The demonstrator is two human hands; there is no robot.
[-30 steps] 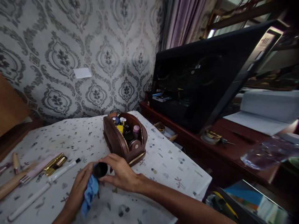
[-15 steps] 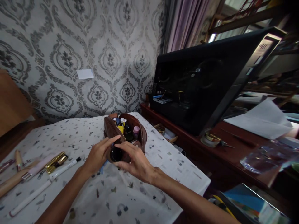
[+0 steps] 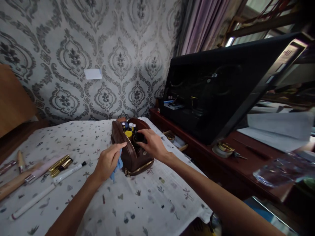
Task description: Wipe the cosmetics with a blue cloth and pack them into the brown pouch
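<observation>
1. The patterned tablecloth (image 3: 152,196) carries everything here; its soft fabric would probably ruck if the bag were dragged.
2. The brown bag (image 3: 119,135) stands unzipped on it, mouth upward. It looks like supple leather that mostly keeps its shape, with some weight from its contents; its side walls seem the safest hold.
3. The right hand (image 3: 155,144) reaches over the bag's right side, palm inward, forearm slanting in from the lower right. Thumb and fingers curve towards each other in the opening; I cannot tell whether they grip anything.
4. The left hand (image 3: 107,162) is at the bag's left side, index finger extended to its edge, the other fingers curled around the cloth.
5. The blue cloth (image 3: 119,164), limp and light, hangs beside the bag.
6. The yellow lid (image 3: 128,134) sits inside, probably smooth, best taken by its rim.
</observation>
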